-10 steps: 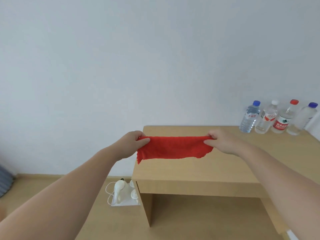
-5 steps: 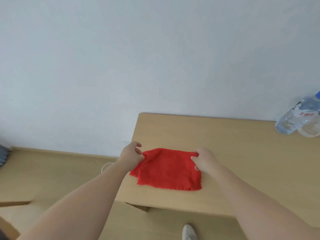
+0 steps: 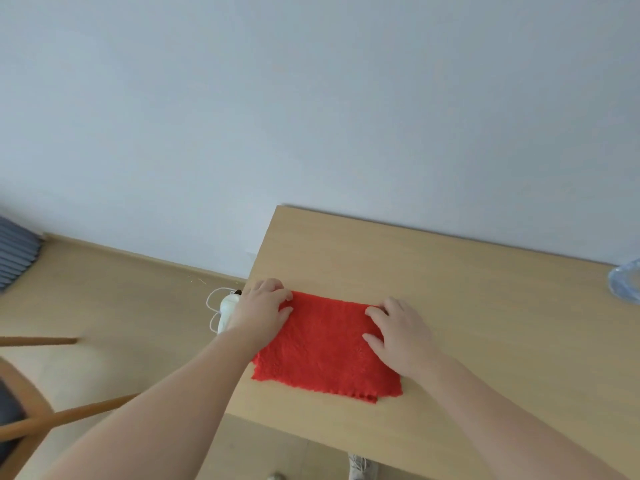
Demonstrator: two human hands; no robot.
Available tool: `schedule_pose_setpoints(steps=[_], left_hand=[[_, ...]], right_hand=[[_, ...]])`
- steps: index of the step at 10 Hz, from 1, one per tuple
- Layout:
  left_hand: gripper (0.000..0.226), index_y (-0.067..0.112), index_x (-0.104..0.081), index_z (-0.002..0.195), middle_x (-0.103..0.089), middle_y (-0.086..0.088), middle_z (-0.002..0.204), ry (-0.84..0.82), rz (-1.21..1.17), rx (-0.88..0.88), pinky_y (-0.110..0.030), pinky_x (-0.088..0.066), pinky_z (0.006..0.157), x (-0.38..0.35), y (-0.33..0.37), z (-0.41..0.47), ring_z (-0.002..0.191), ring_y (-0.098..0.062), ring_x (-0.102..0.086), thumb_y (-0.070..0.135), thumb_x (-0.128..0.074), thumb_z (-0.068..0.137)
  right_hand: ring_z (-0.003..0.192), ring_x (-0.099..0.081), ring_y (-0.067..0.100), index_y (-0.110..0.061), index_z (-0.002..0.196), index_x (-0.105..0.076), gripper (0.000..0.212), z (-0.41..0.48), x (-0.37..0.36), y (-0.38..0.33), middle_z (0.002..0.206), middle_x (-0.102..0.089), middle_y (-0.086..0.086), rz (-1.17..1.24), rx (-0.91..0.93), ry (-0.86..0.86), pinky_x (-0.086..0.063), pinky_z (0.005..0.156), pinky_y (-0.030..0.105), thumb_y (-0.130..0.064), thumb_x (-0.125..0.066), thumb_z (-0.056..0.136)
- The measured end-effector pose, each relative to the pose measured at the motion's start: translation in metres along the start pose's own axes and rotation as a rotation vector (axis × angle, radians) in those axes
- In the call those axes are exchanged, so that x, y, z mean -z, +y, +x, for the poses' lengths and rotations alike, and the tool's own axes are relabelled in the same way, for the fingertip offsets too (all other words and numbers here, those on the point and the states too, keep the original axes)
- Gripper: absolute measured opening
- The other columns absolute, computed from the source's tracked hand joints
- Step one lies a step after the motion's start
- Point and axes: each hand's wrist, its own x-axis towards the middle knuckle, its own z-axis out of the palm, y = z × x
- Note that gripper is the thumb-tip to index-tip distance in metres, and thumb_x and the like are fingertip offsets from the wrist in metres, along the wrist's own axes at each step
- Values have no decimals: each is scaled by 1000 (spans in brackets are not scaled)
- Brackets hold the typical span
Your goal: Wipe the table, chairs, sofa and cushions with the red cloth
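The red cloth point(image 3: 325, 348) lies folded flat on the light wooden table point(image 3: 450, 292), near its front left corner. My left hand point(image 3: 261, 308) rests on the cloth's far left corner with fingers fairly straight. My right hand point(image 3: 398, 332) lies flat on the cloth's right side, fingers spread and pressing down. A wooden chair point(image 3: 31, 420) shows partly at the lower left, its seat mostly out of frame.
A clear plastic bottle point(image 3: 627, 284) stands at the table's right edge of view. A white plug with a cord point(image 3: 225, 308) lies on the wooden floor by the table's left side. A grey ribbed object point(image 3: 15, 254) sits at far left. A shoe point(image 3: 358, 467) shows below the table.
Both hands lowered the cloth from the air onto the table, let go of its pinched corners and flattened onto it. The view has tilted down and left.
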Motion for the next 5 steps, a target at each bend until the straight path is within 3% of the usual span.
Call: schedule_pose_setpoints(steps=[2, 3, 5], left_hand=[[49, 30, -44, 137, -30, 6, 150, -145, 29, 84, -35, -26, 110, 14, 5, -25, 137, -17, -27, 38, -55, 89], [46, 26, -47, 134, -42, 5, 140, -97, -58, 145, -36, -35, 105, 42, 7, -47, 129, -17, -37, 31, -54, 89], [46, 25, -45, 136, -39, 7, 143, 63, -134, 173, -31, -36, 103, 101, -7, -120, 129, -14, -38, 26, -52, 91]], right_hand=[[114, -45, 20, -27, 138, -42, 56, -1, -1, 8, 122, -45, -3, -129, 34, -75, -38, 99, 36, -57, -45, 90], [121, -44, 22, -26, 142, -37, 59, 1, 15, -2, 132, -43, 2, -153, -10, -156, -38, 102, 37, -53, -48, 91], [119, -49, 22, -21, 137, -44, 49, -16, 69, -62, 131, -48, 2, -87, 26, -77, -43, 98, 37, -43, -50, 94]])
